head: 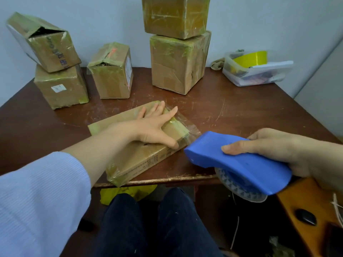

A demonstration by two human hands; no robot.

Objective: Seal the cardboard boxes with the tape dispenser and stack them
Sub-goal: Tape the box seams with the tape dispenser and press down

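Note:
A flat cardboard box [137, 158] lies at an angle near the table's front edge. My left hand [154, 125] presses flat on its top, fingers spread, the thumb on its near side. A clear strip of tape [187, 130] runs off the box's right end toward the blue tape dispenser [241, 164], which my right hand [289, 151] grips just right of the box, over the table's edge.
Two sealed boxes [178, 58] stand stacked at the back centre. A single box [113, 75] sits left of them, and two more boxes [59, 84] are piled at the far left, the upper one tilted. A clear plastic tub [259, 75] with yellow tape rests back right.

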